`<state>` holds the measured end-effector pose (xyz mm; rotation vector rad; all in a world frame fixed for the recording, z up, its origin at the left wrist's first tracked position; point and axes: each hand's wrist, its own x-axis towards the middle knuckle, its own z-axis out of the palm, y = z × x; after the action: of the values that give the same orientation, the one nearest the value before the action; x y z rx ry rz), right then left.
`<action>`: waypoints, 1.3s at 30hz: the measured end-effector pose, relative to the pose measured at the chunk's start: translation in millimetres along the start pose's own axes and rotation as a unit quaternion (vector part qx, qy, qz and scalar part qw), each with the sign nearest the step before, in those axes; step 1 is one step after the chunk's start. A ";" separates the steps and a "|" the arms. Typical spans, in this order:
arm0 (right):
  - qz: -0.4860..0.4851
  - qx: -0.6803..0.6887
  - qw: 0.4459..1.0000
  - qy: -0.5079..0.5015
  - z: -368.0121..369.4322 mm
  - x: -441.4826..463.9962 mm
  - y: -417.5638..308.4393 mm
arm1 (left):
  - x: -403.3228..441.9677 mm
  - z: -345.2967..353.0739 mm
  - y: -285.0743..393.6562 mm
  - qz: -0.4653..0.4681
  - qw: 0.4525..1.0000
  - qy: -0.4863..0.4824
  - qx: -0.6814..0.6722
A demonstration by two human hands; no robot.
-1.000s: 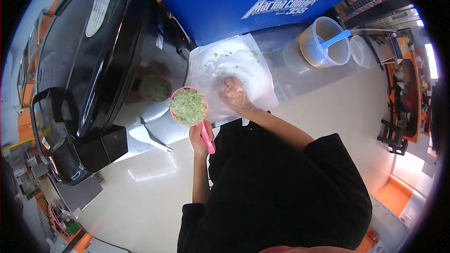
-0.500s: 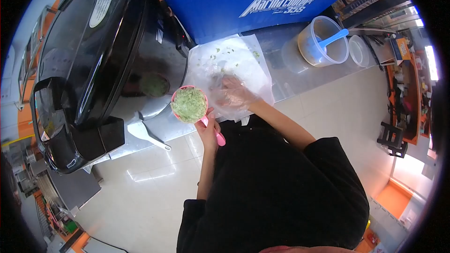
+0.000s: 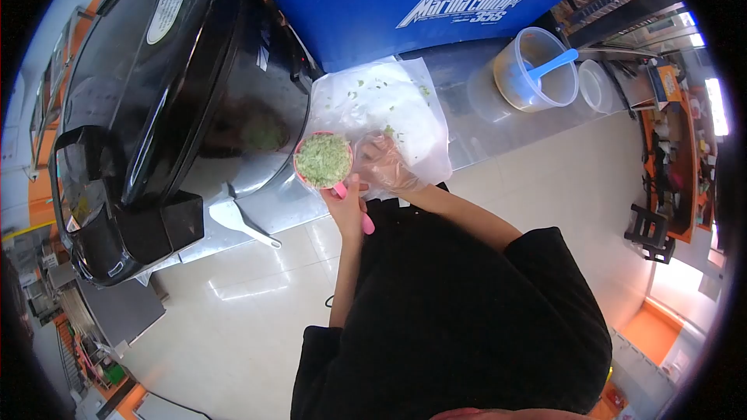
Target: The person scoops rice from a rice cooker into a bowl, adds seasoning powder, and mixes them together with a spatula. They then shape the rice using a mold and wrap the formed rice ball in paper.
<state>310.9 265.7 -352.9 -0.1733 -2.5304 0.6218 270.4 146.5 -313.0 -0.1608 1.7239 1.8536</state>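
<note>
My left hand (image 3: 343, 201) is closed round the pink handle of a measuring scoop (image 3: 366, 222), held level above the counter's front edge. Pale green, grainy food (image 3: 324, 160) heaps up over the scoop's rim. My right hand (image 3: 389, 165) wears a loose clear plastic glove and is close beside the scoop's right side. Its fingers are half bent and look apart, with nothing I can make out in them. Beneath both hands lies a white sheet (image 3: 420, 120) dotted with small green scraps.
A big black rice cooker (image 3: 202, 54) stands at left, with a white rice paddle (image 3: 237, 222) near it. Behind rises a blue cooler box (image 3: 373, 8). Toward the right are a clear tub (image 3: 510, 70) holding a blue-handled utensil (image 3: 554, 64) and a round clear lid (image 3: 595, 85).
The filled scoop has shifted slightly right and up in my left hand. My gloved right hand has drawn its fingers in and moved a little down and right, close to the scoop.
</note>
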 end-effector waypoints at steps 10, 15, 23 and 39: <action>0.280 0.660 0.686 0.121 40.3 -19.8 57.9 | 0.4 -10.7 -22.2 -0.013 0.995 0.039 -0.091; 0.285 0.367 0.884 -0.045 -16.6 29.0 104.6 | -1.2 -8.7 -19.2 -0.004 0.998 0.031 -0.063; 0.192 0.501 0.838 0.096 57.8 -46.3 101.3 | -2.2 -8.7 -21.3 -0.011 0.996 0.034 -0.081; 0.211 -0.182 0.930 -0.238 22.6 90.8 75.0 | 0.5 -7.9 -18.4 -0.015 0.999 0.013 -0.050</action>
<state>221.5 344.9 -362.9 -0.8057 -3.0959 0.3667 276.7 138.9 -330.4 -0.2499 1.6385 1.9248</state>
